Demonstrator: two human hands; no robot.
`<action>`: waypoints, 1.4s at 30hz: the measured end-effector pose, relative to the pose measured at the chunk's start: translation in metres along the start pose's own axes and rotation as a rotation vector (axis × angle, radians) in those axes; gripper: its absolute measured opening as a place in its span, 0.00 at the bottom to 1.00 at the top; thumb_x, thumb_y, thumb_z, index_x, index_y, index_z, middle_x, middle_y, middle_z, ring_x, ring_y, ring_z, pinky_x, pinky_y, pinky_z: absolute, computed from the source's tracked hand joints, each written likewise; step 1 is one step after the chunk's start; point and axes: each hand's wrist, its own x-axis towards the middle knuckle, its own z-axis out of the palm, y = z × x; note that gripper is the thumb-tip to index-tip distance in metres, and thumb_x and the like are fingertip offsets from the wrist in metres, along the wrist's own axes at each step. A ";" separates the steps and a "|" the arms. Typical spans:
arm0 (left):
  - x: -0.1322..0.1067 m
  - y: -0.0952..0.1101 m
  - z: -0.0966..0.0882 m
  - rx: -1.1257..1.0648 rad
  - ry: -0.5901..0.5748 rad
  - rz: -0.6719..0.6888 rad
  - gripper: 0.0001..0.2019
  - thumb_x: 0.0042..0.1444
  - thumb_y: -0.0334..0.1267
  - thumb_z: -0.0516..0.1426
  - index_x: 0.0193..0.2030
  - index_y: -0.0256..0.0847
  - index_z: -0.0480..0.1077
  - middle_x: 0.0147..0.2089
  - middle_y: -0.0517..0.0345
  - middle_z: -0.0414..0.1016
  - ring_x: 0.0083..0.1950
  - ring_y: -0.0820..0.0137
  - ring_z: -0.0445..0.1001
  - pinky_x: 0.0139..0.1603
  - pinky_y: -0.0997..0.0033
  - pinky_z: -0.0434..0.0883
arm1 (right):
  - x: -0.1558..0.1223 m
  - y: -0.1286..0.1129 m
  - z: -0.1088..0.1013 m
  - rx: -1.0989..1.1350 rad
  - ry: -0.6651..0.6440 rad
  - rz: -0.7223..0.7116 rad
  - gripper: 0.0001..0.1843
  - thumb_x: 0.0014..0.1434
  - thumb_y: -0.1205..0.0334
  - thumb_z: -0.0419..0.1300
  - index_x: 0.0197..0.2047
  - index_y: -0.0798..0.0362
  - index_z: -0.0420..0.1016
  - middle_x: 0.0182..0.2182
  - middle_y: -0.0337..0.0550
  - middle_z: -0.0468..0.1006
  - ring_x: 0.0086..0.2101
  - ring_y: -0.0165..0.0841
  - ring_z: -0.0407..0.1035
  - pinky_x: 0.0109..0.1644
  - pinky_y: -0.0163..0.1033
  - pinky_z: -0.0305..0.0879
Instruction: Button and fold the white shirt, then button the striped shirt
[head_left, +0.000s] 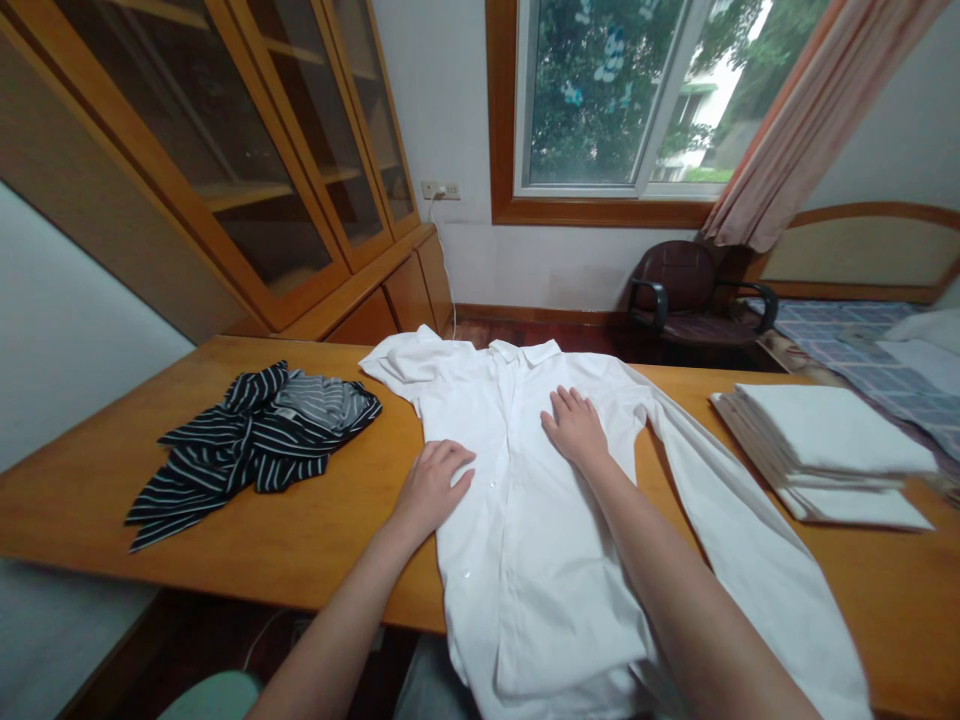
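Observation:
A white button-up shirt (540,560) lies front side up on the wooden table, its collar toward the far edge and its hem hanging over the near edge. One sleeve stretches down the right side; the other is bunched at the upper left. My left hand (435,485) rests on the shirt's left edge, fingers stretched out. Flat on the right chest of the shirt lies my right hand (576,425), its fingers slightly spread. Neither hand grips the cloth.
A crumpled black-and-white striped garment (255,435) lies on the left of the table (360,540). Folded white cloths (832,430) are stacked at the right. Beyond the table stand a dark office chair (679,290), a bed (862,345) and a glass-door cabinet (300,150).

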 end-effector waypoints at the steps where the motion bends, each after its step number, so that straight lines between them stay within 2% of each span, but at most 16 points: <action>1: -0.010 -0.004 -0.003 0.028 0.037 -0.065 0.11 0.63 0.39 0.54 0.48 0.45 0.75 0.48 0.52 0.74 0.52 0.59 0.70 0.56 0.55 0.70 | -0.002 0.000 -0.001 0.009 0.017 -0.001 0.29 0.69 0.52 0.46 0.68 0.58 0.62 0.69 0.52 0.59 0.68 0.44 0.49 0.70 0.53 0.41; 5: -0.032 -0.031 -0.010 0.106 0.175 -0.307 0.14 0.62 0.39 0.52 0.50 0.42 0.73 0.49 0.47 0.74 0.52 0.55 0.70 0.59 0.49 0.67 | -0.010 0.003 -0.002 0.038 0.069 -0.015 0.25 0.68 0.56 0.48 0.63 0.57 0.69 0.65 0.51 0.66 0.65 0.43 0.54 0.69 0.49 0.45; 7: -0.031 -0.044 -0.011 0.075 0.193 -0.335 0.15 0.61 0.40 0.52 0.51 0.41 0.73 0.51 0.46 0.74 0.55 0.54 0.70 0.61 0.47 0.65 | -0.014 0.004 -0.002 0.044 0.084 -0.014 0.25 0.67 0.56 0.49 0.62 0.56 0.70 0.64 0.50 0.67 0.64 0.43 0.56 0.69 0.49 0.46; 10: -0.018 -0.051 -0.010 -0.092 0.139 -0.350 0.17 0.60 0.42 0.53 0.54 0.42 0.72 0.52 0.49 0.76 0.55 0.57 0.72 0.61 0.50 0.67 | -0.018 0.004 -0.003 0.043 0.106 -0.005 0.24 0.67 0.57 0.49 0.62 0.56 0.70 0.64 0.50 0.68 0.64 0.44 0.57 0.68 0.49 0.47; 14: 0.005 -0.043 -0.004 -0.378 0.064 -0.503 0.25 0.57 0.43 0.56 0.61 0.39 0.66 0.49 0.48 0.76 0.46 0.61 0.76 0.52 0.57 0.74 | -0.020 0.003 -0.004 0.035 0.119 0.003 0.24 0.67 0.57 0.49 0.61 0.57 0.71 0.63 0.50 0.69 0.63 0.44 0.57 0.67 0.48 0.49; 17: 0.015 -0.033 -0.003 -0.538 0.052 -0.551 0.31 0.57 0.45 0.58 0.66 0.39 0.60 0.55 0.45 0.74 0.51 0.61 0.76 0.52 0.59 0.74 | -0.020 0.002 -0.006 0.032 0.128 0.006 0.24 0.67 0.57 0.49 0.60 0.57 0.72 0.63 0.49 0.69 0.63 0.44 0.58 0.67 0.48 0.49; 20: 0.016 -0.022 -0.009 -0.733 -0.030 -0.536 0.33 0.59 0.49 0.58 0.69 0.43 0.55 0.63 0.45 0.70 0.57 0.61 0.74 0.55 0.61 0.73 | -0.019 0.002 -0.006 0.034 0.135 0.003 0.23 0.67 0.58 0.49 0.60 0.57 0.72 0.63 0.50 0.69 0.63 0.43 0.58 0.67 0.48 0.49; 22: 0.015 -0.016 -0.013 -0.885 -0.106 -0.563 0.35 0.59 0.51 0.59 0.69 0.45 0.53 0.61 0.47 0.72 0.55 0.61 0.76 0.53 0.61 0.75 | -0.018 0.002 -0.005 0.036 0.141 0.004 0.23 0.67 0.58 0.49 0.60 0.57 0.71 0.62 0.51 0.70 0.63 0.43 0.58 0.67 0.47 0.49; 24: 0.015 -0.012 -0.017 -1.070 -0.116 -0.621 0.33 0.59 0.52 0.58 0.68 0.45 0.57 0.56 0.48 0.76 0.51 0.61 0.78 0.47 0.63 0.77 | -0.018 0.003 -0.004 0.034 0.150 0.003 0.23 0.67 0.59 0.49 0.60 0.57 0.72 0.62 0.51 0.70 0.62 0.43 0.58 0.67 0.47 0.49; 28: 0.015 -0.014 -0.016 -1.457 0.017 -0.722 0.21 0.62 0.43 0.54 0.61 0.44 0.64 0.48 0.52 0.77 0.38 0.69 0.79 0.31 0.73 0.76 | -0.016 0.004 -0.002 0.038 0.164 -0.002 0.23 0.67 0.59 0.50 0.60 0.58 0.72 0.62 0.50 0.71 0.62 0.44 0.59 0.67 0.47 0.50; 30: 0.014 -0.015 -0.014 -1.613 0.070 -0.768 0.23 0.59 0.34 0.55 0.62 0.47 0.61 0.42 0.58 0.77 0.30 0.76 0.76 0.26 0.79 0.74 | -0.015 0.005 -0.001 0.048 0.164 -0.001 0.22 0.66 0.59 0.50 0.59 0.57 0.72 0.62 0.50 0.71 0.62 0.44 0.59 0.67 0.48 0.51; 32: 0.014 -0.013 -0.012 -1.723 0.085 -0.813 0.32 0.54 0.27 0.58 0.65 0.49 0.56 0.38 0.62 0.76 0.26 0.80 0.74 0.25 0.84 0.72 | -0.014 0.006 0.000 0.062 0.164 0.004 0.22 0.66 0.59 0.51 0.59 0.57 0.72 0.62 0.51 0.71 0.62 0.44 0.59 0.66 0.48 0.51; 35: 0.014 -0.002 -0.010 -1.739 0.072 -0.831 0.43 0.50 0.24 0.62 0.69 0.53 0.48 0.42 0.61 0.77 0.28 0.78 0.76 0.28 0.82 0.74 | -0.012 0.007 0.001 0.081 0.176 0.012 0.21 0.66 0.59 0.52 0.59 0.56 0.73 0.61 0.51 0.71 0.62 0.44 0.58 0.66 0.49 0.51; 38: 0.016 0.014 -0.006 -1.665 0.079 -0.786 0.51 0.47 0.25 0.66 0.72 0.55 0.42 0.52 0.55 0.77 0.39 0.71 0.80 0.41 0.73 0.78 | -0.010 0.007 0.003 0.086 0.180 0.019 0.21 0.66 0.59 0.52 0.59 0.55 0.73 0.61 0.50 0.71 0.61 0.45 0.59 0.66 0.49 0.52; 40: 0.017 0.020 -0.003 -1.581 0.085 -0.758 0.53 0.47 0.28 0.68 0.72 0.56 0.42 0.59 0.51 0.73 0.48 0.67 0.79 0.49 0.68 0.77 | -0.009 0.008 0.003 0.084 0.179 0.022 0.21 0.66 0.59 0.52 0.59 0.54 0.73 0.61 0.50 0.71 0.61 0.45 0.59 0.65 0.49 0.52; 42: 0.019 0.022 0.000 -1.416 0.115 -0.750 0.51 0.49 0.33 0.68 0.73 0.54 0.42 0.62 0.47 0.70 0.52 0.65 0.77 0.53 0.67 0.75 | -0.009 0.008 0.003 0.085 0.178 0.025 0.21 0.66 0.59 0.52 0.59 0.54 0.73 0.61 0.50 0.71 0.61 0.45 0.59 0.65 0.49 0.52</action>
